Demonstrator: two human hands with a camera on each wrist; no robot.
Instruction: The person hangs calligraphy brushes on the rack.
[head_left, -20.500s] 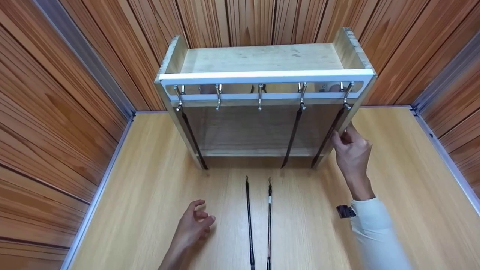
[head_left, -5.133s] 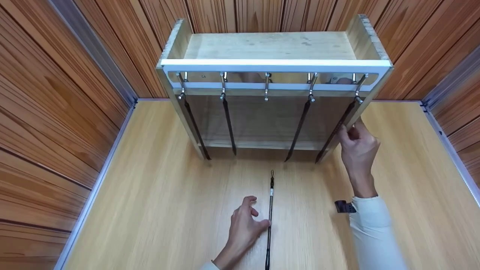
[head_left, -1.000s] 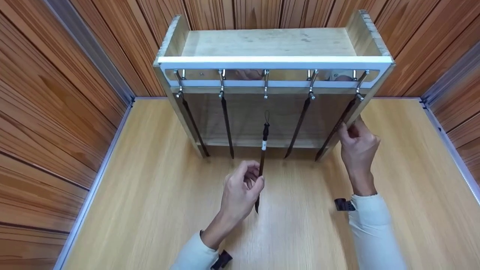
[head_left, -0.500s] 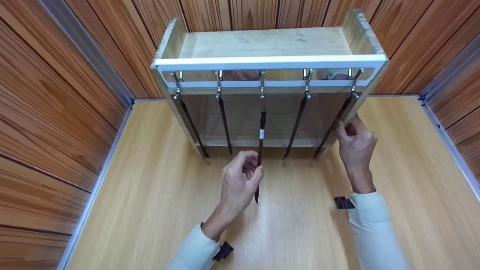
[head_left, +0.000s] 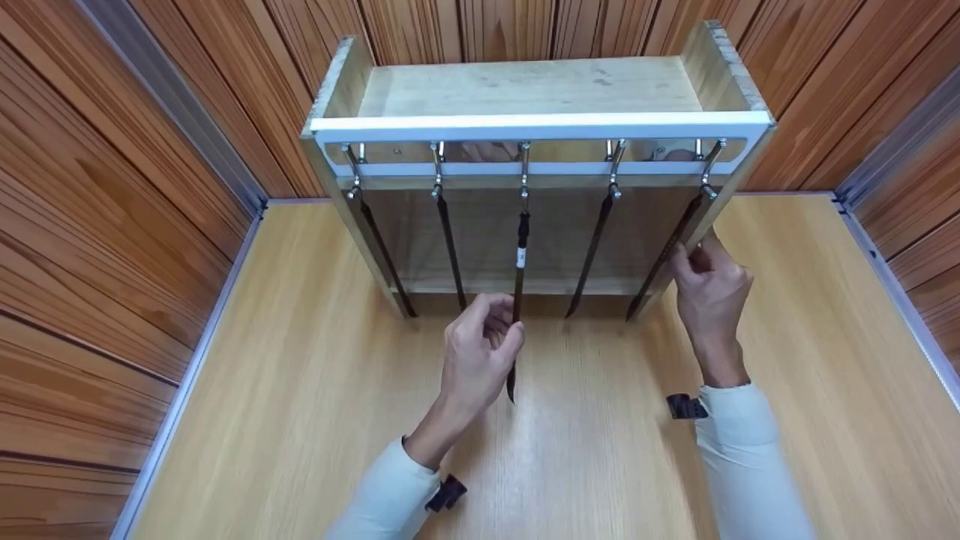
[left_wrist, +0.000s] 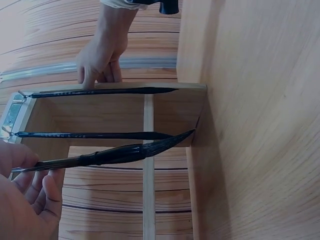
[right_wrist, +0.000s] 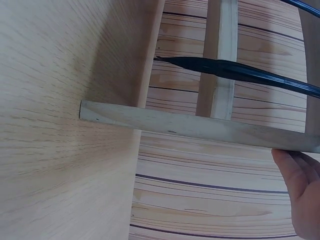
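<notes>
My left hand pinches a calligraphy brush by its handle, tip down, below the middle hook of a wooden rack. The brush's loop meets that hook's lower end; whether it is round the hook I cannot tell. Its dark bristles point away from my fingers in the left wrist view. My right hand grips the rack's right side panel, thumb in front. Other brushes hang from the outer hooks, among them a left brush and a right brush.
The rack stands on a light wooden table near the plank back wall. A white rail with metal hooks runs across its front. Plank walls also rise on the left and right.
The last brush on the table was picked up by my left hand. It rose toward the middle hook, its loop reaching the hook's end. Earlier, another brush went onto the second hook from the left.
</notes>
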